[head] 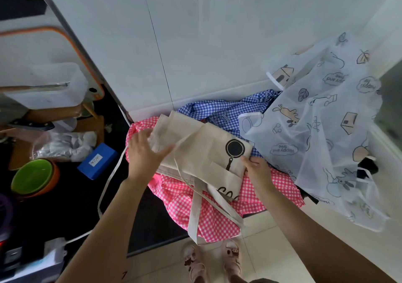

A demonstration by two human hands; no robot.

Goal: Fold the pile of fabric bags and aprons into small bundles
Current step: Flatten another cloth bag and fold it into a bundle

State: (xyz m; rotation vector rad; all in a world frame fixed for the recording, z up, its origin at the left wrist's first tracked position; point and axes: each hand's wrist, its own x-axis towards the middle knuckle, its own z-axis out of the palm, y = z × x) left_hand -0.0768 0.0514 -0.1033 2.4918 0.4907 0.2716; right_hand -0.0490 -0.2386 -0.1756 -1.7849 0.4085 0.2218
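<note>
A sheer white printed apron (322, 134) is sprawling at the far right, overlapping a pink checked cloth (208, 219) and a blue checked cloth (208, 108) heaped on the dark table (71, 200). A beige bag (202, 149) with a frying-pan print is lying on top. The left hand (144, 152) is pressing its left side, grip spread flat. The right hand (258, 169) is pinching its right edge. A green bowl (32, 176) and a blue box (97, 160) are sitting to the left.

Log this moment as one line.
step: folding beige pan-print fabric | left hand: flat on fabric | right hand: pinches fabric edge | underneath: pink gingham fabric
</note>
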